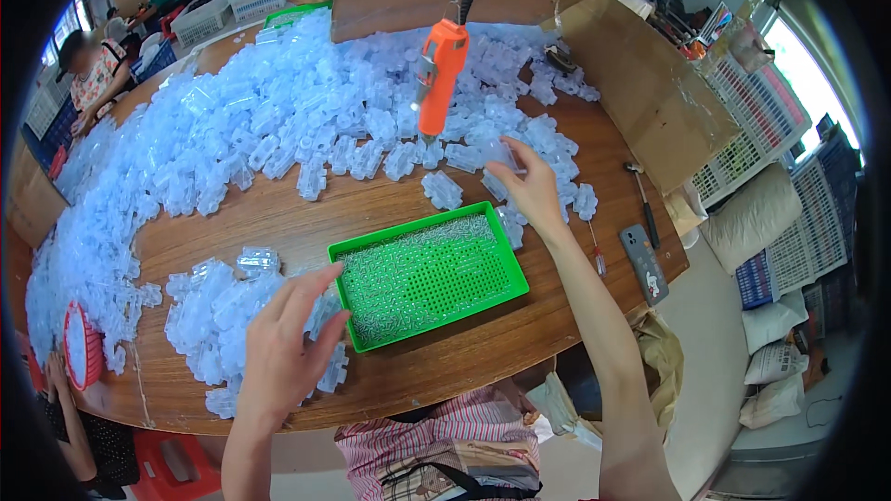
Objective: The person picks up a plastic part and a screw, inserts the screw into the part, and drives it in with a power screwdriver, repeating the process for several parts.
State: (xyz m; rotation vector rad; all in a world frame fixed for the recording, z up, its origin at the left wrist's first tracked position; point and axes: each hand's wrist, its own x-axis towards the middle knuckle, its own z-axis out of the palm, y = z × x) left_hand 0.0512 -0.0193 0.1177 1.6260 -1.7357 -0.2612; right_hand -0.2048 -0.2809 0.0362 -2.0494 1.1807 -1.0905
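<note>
My right hand (533, 187) reaches in at the right of the pile, thumb and fingers closed round a clear plastic piece (499, 155). My left hand (286, 339) hovers by the left edge of a green tray (432, 333), fingers curved and apart, with nothing visible between them. Small silver screws (376, 301) cover much of the tray's perforated floor. Above the table hangs an orange electric screwdriver (441, 74), its tip just over the near edge of a big pile of clear plastic parts (278, 111). A smaller heap of such parts (209, 315) lies beside my left hand, which hides some of it.
Cardboard panels (640, 83) wall the table's back and right. A phone (643, 264), a hammer (642, 204) and a small red-handled screwdriver (599, 260) lie to the right. A red basket (83, 345) stands at the left. Other people sit around the table's far and left sides.
</note>
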